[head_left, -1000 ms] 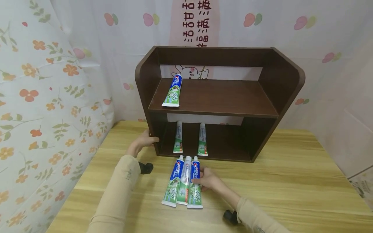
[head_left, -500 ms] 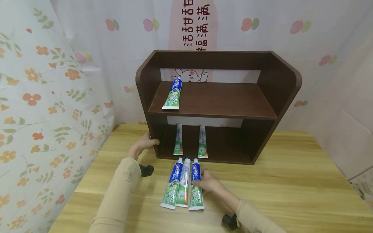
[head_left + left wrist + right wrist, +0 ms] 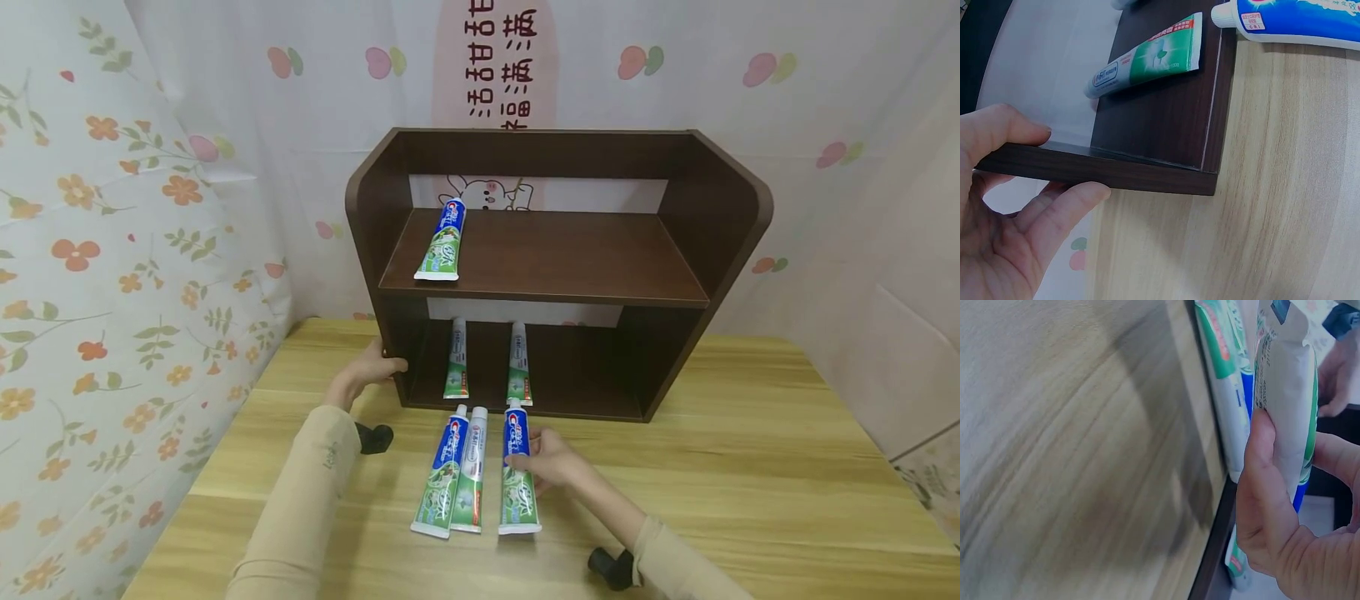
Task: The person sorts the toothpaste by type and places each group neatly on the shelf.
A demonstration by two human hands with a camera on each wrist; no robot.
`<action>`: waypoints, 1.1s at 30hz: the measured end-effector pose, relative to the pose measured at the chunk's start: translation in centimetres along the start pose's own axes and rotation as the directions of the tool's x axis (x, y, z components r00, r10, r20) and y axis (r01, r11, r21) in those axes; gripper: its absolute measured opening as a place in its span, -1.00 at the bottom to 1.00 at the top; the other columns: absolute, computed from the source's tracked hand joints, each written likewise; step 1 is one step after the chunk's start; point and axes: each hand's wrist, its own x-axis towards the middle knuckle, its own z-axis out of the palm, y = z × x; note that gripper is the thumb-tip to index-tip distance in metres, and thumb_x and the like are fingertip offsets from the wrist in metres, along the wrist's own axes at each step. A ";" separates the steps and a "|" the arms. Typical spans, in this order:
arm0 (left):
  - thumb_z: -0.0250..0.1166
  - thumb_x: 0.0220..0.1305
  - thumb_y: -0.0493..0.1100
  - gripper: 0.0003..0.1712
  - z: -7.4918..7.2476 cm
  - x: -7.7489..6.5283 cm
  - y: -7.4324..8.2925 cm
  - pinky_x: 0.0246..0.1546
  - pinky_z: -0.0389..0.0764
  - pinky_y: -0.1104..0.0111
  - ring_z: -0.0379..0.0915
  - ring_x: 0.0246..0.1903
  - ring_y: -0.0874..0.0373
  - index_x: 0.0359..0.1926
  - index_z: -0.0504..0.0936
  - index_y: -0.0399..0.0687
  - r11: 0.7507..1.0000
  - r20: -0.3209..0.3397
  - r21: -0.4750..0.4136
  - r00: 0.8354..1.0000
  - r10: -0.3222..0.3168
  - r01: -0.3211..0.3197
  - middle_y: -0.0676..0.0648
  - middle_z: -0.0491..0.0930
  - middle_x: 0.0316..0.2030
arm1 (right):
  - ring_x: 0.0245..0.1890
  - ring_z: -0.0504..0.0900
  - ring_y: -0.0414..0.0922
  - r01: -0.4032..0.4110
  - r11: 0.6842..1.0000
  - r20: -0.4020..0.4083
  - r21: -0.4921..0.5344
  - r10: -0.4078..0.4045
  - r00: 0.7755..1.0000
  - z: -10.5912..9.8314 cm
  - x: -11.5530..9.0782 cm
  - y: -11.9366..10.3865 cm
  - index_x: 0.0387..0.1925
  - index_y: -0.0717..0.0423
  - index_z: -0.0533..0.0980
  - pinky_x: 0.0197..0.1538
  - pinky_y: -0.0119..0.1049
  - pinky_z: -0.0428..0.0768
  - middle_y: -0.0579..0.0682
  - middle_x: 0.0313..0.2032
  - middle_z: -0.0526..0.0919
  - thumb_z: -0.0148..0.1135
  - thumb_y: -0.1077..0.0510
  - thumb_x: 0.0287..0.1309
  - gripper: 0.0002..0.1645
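Note:
My right hand (image 3: 553,460) pinches a blue-and-green toothpaste tube (image 3: 519,492) between thumb and fingers, cap end toward the shelf. In the right wrist view the white back of this tube (image 3: 1291,387) shows, raised off the wooden surface. My left hand (image 3: 367,368) grips the left side panel of a dark brown two-tier shelf (image 3: 585,258); the left wrist view has the thumb on one face of the panel (image 3: 1116,175) and fingers on the other. Left of the held tube, another blue-and-green tube (image 3: 437,487) and a white-and-green tube (image 3: 471,475) lie side by side on the table.
One blue-and-green tube (image 3: 441,246) lies at the left of the upper tier. Two grey-and-green tubes, a left one (image 3: 456,367) and a right one (image 3: 519,371), lie on the lower tier. The wooden table (image 3: 750,475) extends right; patterned curtains (image 3: 150,250) hang behind and to the left.
My right hand has drawn its toothpaste tube to the right, away from the other two on the table, and turned it slightly. My left hand has kept its grip on the shelf.

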 end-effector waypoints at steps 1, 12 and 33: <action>-0.02 0.26 -0.25 -0.18 0.0 0.0 0.0 0.21 0.28 -0.03 0.10 0.27 -0.27 0.40 -0.27 -0.24 1.000 0.001 0.002 1.000 -0.002 0.002 -0.39 -0.02 0.33 | -0.52 0.62 -0.07 0.000 1.000 -0.001 -0.002 0.000 1.000 -0.1 -0.1 -0.1 0.04 0.52 0.20 -0.48 -0.18 0.65 0.23 -0.32 0.57 0.22 0.30 0.01 -0.39; -0.02 0.27 -0.22 -0.17 0.0 -0.1 0.1 0.22 0.28 -0.01 0.07 0.27 -0.29 0.38 -0.29 -0.30 1.000 -0.002 0.014 1.000 -0.024 0.025 -0.41 -0.07 0.34 | -0.51 0.59 -0.12 0.063 0.998 -0.001 -0.009 -0.063 0.998 -2.3 -2.1 -2.4 0.11 0.50 0.14 -0.47 -0.16 0.64 0.21 -0.29 0.48 0.23 0.25 0.04 -0.31; -0.01 0.24 -0.23 -0.17 0.0 0.0 0.1 0.21 0.28 -0.03 0.10 0.26 -0.27 0.39 -0.26 -0.25 1.000 -0.001 0.015 1.000 -0.012 0.012 -0.39 0.00 0.32 | -0.31 0.55 -0.08 0.180 0.980 -0.022 -0.089 -0.183 0.983 -5.3 -5.8 -7.5 0.18 0.36 0.17 -0.34 -0.17 0.66 0.22 -0.14 0.46 0.29 0.11 0.03 -0.23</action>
